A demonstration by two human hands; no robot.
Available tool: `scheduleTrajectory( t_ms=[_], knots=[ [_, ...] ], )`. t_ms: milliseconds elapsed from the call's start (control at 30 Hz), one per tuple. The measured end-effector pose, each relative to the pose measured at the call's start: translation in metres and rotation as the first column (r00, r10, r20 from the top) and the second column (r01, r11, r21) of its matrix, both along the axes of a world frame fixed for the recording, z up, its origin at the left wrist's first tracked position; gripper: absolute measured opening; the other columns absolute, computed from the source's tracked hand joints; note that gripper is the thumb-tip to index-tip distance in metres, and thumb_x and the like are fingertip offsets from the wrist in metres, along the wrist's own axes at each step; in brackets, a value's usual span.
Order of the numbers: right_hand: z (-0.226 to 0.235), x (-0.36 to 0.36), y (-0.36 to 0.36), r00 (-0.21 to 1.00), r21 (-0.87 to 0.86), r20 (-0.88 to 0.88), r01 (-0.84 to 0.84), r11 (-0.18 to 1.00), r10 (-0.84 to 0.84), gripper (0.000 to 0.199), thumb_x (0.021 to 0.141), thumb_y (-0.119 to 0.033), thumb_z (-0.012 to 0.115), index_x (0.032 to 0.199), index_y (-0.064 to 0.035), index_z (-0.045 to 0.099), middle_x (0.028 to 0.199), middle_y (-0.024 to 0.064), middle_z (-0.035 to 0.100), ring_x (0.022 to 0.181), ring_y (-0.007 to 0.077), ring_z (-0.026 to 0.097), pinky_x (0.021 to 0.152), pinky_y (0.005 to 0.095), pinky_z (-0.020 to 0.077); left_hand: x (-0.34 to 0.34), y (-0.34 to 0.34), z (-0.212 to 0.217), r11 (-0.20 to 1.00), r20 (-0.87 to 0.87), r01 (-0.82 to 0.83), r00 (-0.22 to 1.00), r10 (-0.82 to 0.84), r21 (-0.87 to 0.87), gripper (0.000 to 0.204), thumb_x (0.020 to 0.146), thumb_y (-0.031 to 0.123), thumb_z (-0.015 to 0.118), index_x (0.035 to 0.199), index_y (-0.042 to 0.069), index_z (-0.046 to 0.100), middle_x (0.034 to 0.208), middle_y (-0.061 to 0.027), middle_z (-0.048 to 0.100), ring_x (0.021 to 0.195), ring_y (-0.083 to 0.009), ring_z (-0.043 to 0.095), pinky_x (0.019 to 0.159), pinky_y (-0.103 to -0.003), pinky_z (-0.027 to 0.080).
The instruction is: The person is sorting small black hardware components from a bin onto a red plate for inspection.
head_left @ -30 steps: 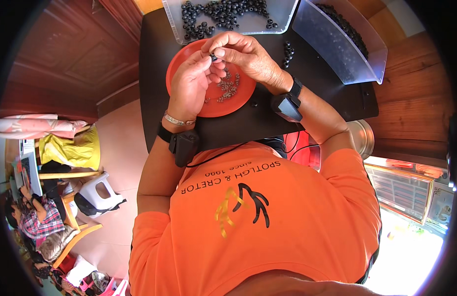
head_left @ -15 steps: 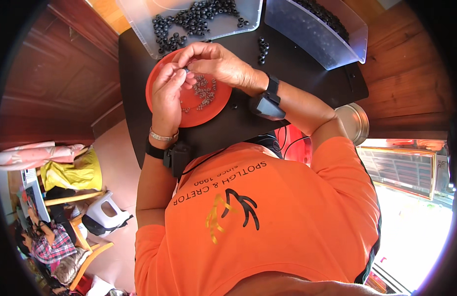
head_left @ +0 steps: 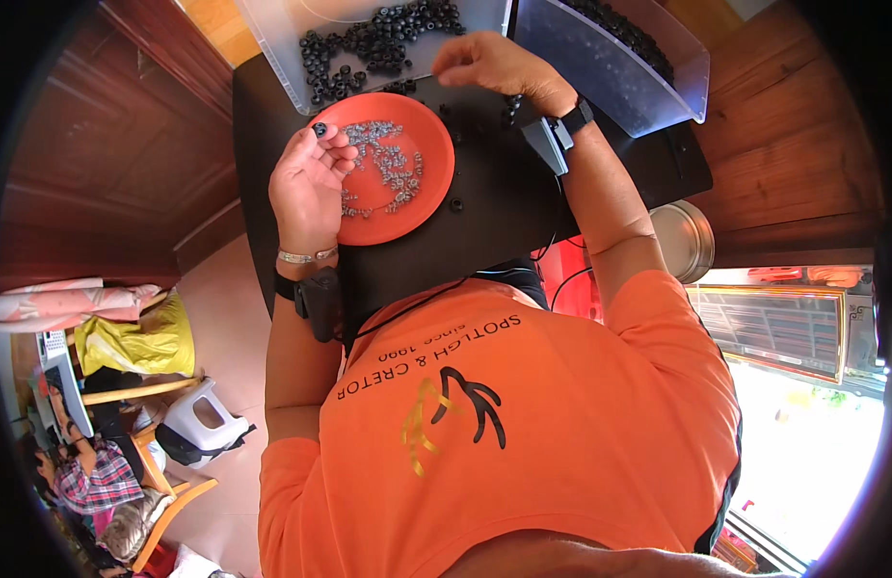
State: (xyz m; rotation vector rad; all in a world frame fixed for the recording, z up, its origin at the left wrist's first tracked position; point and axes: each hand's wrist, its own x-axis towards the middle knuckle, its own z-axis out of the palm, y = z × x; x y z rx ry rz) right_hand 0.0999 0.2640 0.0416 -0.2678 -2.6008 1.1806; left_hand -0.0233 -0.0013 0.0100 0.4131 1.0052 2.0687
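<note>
now a small black ring (head_left: 319,128) sits pinched in the left hand (head_left: 309,183), over the rim of the orange plate (head_left: 422,193).
right hand (head_left: 489,65) curls at the clear tray (head_left: 290,58) of black rings (head_left: 369,43), grip unclear; small grey metal bits (head_left: 388,169) lie on the plate, on the black table (head_left: 523,212).

Strong daylight floods in from the lower right, where the bright floor beyond the orange cotton shirt (head_left: 523,424) is blown out to near white, while the dark wooden walls at the left and upper right stay dim. The matte black tabletop (head_left: 523,207) is evenly lit and sharp, with only soft shadows near its left edge. The fisheye lens bends straight lines toward the rim, where a black vignette closes the picture and detail smears.
</note>
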Motion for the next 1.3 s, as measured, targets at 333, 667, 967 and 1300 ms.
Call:
scheduleTrajectory(
  t_ms=[333,667,967,1300],
  knots=[
    [-0.008,-0.005,-0.019,0.944,0.413,0.330,-0.157,0.897,0.014,0.024,0.076,-0.015,0.069,0.095,-0.0026,0.066,0.087,0.0111,0.067,0.083,0.0225,0.063,0.074,0.0315,0.0496,0.001,0.000,0.001,1.000,0.034,0.006,0.999,-0.006,-0.003,0.021,0.093,0.021,0.048,0.093,0.003,0.059,0.086,-0.0069,0.061,0.078,-0.0185,0.058,0.073,-0.029,0.044],
    [-0.011,-0.016,-0.051,0.955,-0.488,-0.195,-0.291,0.823,0.222,0.016,0.089,-0.009,0.061,0.104,-0.0031,0.061,0.089,0.0001,0.062,0.083,0.0080,0.057,0.078,0.0235,0.0473,0.011,0.004,0.002,0.992,0.027,0.122,0.992,-0.123,0.025,0.019,0.093,0.020,0.048,0.094,0.004,0.058,0.088,-0.0074,0.061,0.080,-0.0195,0.059,0.072,-0.030,0.045],
    [-0.002,-0.011,-0.091,0.915,-0.538,-0.283,-0.400,0.742,0.288,0.014,0.088,-0.003,0.061,0.102,-0.0006,0.063,0.094,0.0030,0.065,0.089,0.0104,0.062,0.083,0.0243,0.0502,0.016,0.003,0.005,0.974,-0.060,0.201,0.979,-0.196,0.108,0.024,0.093,0.024,0.046,0.095,0.003,0.058,0.088,-0.0076,0.061,0.081,-0.0189,0.058,0.075,-0.030,0.044],
    [-0.007,-0.012,-0.086,0.890,-0.596,-0.378,-0.445,0.668,0.255,0.016,0.087,0.001,0.060,0.103,-0.0015,0.063,0.095,0.0044,0.066,0.092,0.0116,0.062,0.083,0.0252,0.0507,0.020,0.002,0.010,0.961,-0.098,0.246,0.967,-0.235,0.127,0.025,0.094,0.024,0.045,0.096,0.003,0.057,0.089,-0.0076,0.060,0.081,-0.0180,0.057,0.076,-0.029,0.043]
  ],
)
